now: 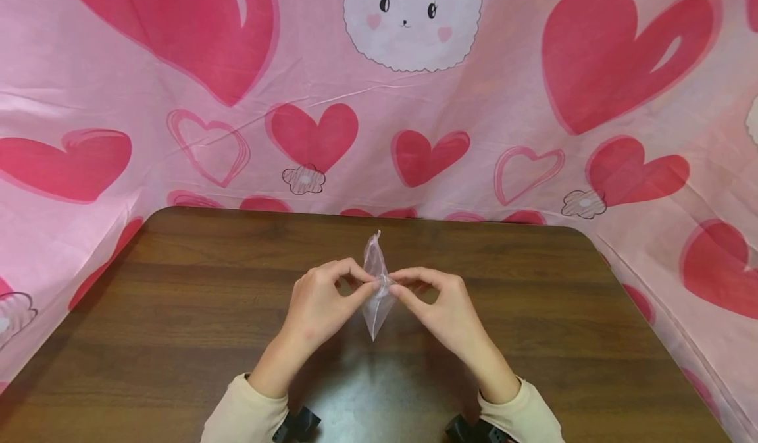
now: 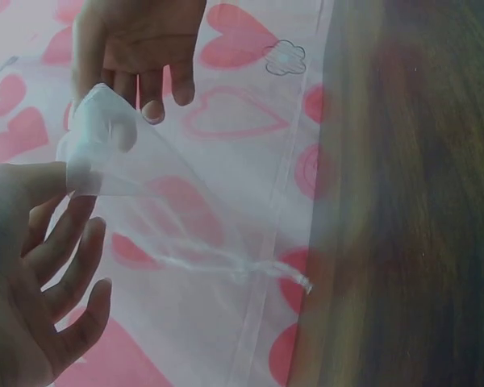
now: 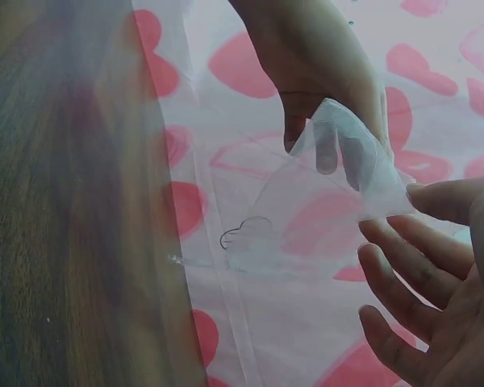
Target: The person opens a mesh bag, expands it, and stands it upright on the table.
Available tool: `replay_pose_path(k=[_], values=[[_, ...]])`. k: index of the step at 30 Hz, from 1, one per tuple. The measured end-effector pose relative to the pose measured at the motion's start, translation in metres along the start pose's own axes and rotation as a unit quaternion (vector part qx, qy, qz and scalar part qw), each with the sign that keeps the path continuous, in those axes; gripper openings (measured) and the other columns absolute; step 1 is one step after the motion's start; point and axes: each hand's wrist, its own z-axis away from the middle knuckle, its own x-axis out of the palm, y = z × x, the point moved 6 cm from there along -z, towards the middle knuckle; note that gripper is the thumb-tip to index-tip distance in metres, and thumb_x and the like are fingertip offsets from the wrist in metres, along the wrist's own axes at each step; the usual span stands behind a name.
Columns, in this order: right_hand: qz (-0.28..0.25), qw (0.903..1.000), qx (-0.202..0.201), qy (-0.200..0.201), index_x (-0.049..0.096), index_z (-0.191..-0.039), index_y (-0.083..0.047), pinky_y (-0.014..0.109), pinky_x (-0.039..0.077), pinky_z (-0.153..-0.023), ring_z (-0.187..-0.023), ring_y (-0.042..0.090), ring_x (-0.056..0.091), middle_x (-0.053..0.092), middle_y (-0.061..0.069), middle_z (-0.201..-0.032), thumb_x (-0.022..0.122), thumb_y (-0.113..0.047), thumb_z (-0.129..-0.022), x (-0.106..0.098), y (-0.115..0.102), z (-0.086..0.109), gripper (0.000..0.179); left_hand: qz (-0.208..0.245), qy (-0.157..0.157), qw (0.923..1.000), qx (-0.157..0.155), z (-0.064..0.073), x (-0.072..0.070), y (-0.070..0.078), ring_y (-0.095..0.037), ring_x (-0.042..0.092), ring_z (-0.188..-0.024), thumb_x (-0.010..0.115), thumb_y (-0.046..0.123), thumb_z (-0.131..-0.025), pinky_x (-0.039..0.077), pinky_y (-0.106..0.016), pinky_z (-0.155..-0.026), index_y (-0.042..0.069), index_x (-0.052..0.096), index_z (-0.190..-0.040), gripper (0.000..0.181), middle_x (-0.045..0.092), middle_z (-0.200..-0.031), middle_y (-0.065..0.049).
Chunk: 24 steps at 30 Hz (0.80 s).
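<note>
A small sheer white pouch (image 1: pixel 376 311) is held up over the wooden table in the head view, between the two hands. My left hand (image 1: pixel 324 298) pinches its left side between thumb and forefinger, and my right hand (image 1: pixel 443 306) pinches the opposite side the same way. The pouch stands spread, pointed at both ends. A thin white cord (image 2: pixel 278 270) with a knotted end trails from it in the left wrist view. Through the see-through fabric (image 3: pixel 359 161), the left hand's fingers show in the right wrist view. Nothing shows inside.
The brown wooden table (image 1: pixel 177 311) has rounded far corners. Behind it and along its sides hangs a pink cloth (image 1: pixel 367 87) printed with red hearts. Black wrist devices (image 1: pixel 299 423) sit by both cream sleeves (image 1: pixel 245 413) at the near edge.
</note>
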Motion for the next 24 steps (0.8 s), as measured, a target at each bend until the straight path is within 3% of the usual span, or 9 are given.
replay_pose_path(k=[5, 13, 24], values=[[0.001, 0.9999, -0.014, -0.005, 0.079, -0.095, -0.013, 0.039, 0.054, -0.072, -0.079, 0.01, 0.066, 0.074, -0.005, -0.09, 0.076, -0.013, -0.088, 0.001, -0.002, 0.0, 0.008, 0.002, 0.005, 1.0, 0.007, 0.0, 0.0, 0.0, -0.006, 0.061, -0.069, 0.085, 0.022, -0.079, 0.048, -0.029, -0.064, 0.028, 0.075, -0.083, 0.013, 0.066, -0.075, 0.015], [0.016, 0.9992, 0.01, 0.035, 0.077, -0.084, -0.014, 0.039, 0.053, -0.071, -0.074, 0.01, 0.063, 0.071, -0.012, -0.079, 0.083, -0.01, -0.081, -0.004, 0.0, 0.0, 0.007, -0.056, 0.031, 0.9959, 0.063, 0.001, 0.0, 0.007, 0.003, 0.058, -0.068, 0.082, 0.017, -0.08, 0.044, -0.027, -0.057, 0.027, 0.072, -0.088, 0.016, 0.067, -0.075, 0.019], [0.026, 0.9968, 0.011, 0.075, 0.072, -0.077, -0.015, 0.035, 0.051, -0.069, -0.07, 0.01, 0.059, 0.067, -0.012, -0.073, 0.086, -0.006, -0.076, -0.01, 0.001, 0.0, 0.016, -0.053, 0.019, 0.9947, 0.086, 0.003, 0.004, 0.009, -0.001, 0.057, -0.071, 0.082, 0.026, -0.082, 0.043, -0.028, -0.057, 0.027, 0.073, -0.094, 0.015, 0.066, -0.078, 0.017]])
